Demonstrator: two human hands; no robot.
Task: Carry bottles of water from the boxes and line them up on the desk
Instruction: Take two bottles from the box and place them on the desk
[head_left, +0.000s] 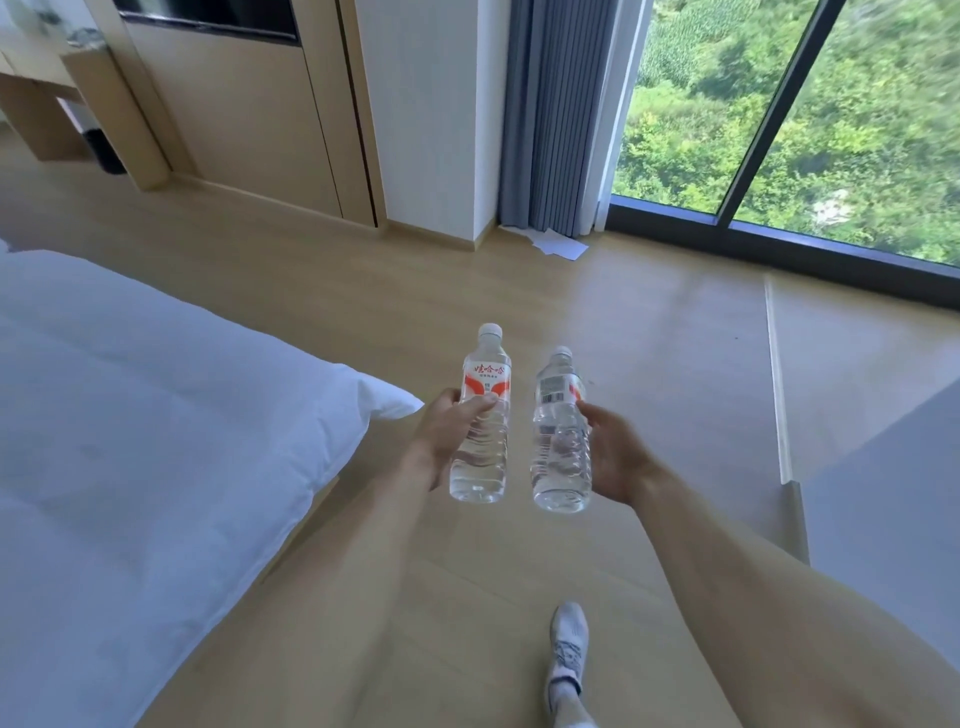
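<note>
Near the camera, the left hand grasps one bottle and the right hand clasps the other bottle, both upright, side by side and apart over the floor, likely in transit. The desk seems to lie far left, beyond the bed.

Two water bottles are in view, one per grip: the left bottle in the left hand, the right bottle in the right hand. Two white caps, one above each grip. One shoe below them. Perhaps two or three sheets of paper, too blurred to count.
</note>
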